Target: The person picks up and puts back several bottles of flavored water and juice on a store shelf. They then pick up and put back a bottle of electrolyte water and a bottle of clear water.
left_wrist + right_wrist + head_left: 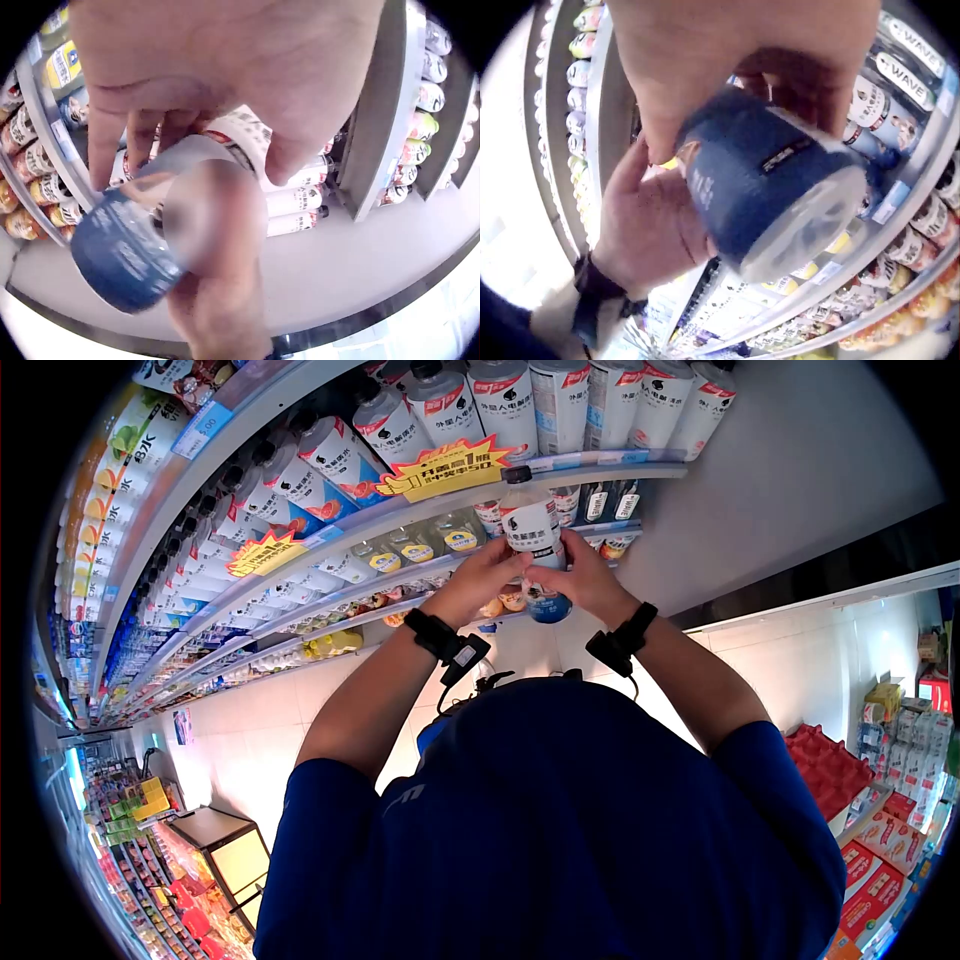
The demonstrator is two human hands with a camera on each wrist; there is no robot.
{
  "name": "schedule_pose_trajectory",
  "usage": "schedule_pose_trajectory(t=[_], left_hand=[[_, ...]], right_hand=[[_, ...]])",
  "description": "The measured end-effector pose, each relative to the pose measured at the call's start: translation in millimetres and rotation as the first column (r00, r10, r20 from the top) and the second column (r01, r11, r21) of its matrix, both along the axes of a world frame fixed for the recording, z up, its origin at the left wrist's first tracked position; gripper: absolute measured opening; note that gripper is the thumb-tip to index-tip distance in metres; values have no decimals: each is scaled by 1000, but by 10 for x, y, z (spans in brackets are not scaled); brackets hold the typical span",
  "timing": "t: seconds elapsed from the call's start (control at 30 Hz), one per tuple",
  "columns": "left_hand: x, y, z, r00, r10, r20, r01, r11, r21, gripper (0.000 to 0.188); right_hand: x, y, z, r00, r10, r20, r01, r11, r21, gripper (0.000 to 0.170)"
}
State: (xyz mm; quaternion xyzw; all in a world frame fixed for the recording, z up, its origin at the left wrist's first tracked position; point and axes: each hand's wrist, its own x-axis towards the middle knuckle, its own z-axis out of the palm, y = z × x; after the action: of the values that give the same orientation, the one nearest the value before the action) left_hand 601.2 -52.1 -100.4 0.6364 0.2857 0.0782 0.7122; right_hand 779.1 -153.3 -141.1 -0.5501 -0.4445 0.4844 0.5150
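A drink bottle (533,530) with a dark cap, a white label and a blue lower part is held upright between both hands in the head view. My left hand (485,578) grips it from the left, thumb across the front. From the other side my right hand (590,580) grips it, its thumb (545,574) also on the label. In the left wrist view the bottle's blue base (127,255) points down and left, fingers behind it. The right wrist view shows the clear bottom (806,225) of the bottle, with the right fingers curled round its far side.
Curved shelves (430,500) packed with bottles run along the front and left. Yellow promotion signs (445,468) hang on the shelf edges. A grey side panel (760,500) closes the right end. Red egg trays (825,765) and cartons (870,875) are stacked at the lower right.
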Motion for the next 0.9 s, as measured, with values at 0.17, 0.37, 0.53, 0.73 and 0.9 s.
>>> schedule_pose_trajectory(t=[0.17, 0.37, 0.53, 0.73, 0.9], left_hand=[[239, -135, 164, 975, 70, 210, -62, 997, -46, 52], [31, 214, 38, 991, 45, 127, -14, 972, -233, 53], [-6, 158, 25, 981, 76, 178, -23, 960, -280, 55], [93, -7, 12, 951, 215, 224, -182, 971, -158, 59], [124, -2, 155, 987, 146, 66, -153, 979, 134, 49]], right_hand=[[-195, -61, 312, 732, -196, 653, 148, 981, 128, 58], [133, 44, 168, 967, 37, 252, -58, 995, 76, 55], [99, 24, 70, 964, 201, -172, -210, 977, -38, 48], [-120, 41, -121, 995, 75, 59, -78, 996, 50, 59], [-340, -85, 344, 706, -152, 692, 147, 987, 67, 66]])
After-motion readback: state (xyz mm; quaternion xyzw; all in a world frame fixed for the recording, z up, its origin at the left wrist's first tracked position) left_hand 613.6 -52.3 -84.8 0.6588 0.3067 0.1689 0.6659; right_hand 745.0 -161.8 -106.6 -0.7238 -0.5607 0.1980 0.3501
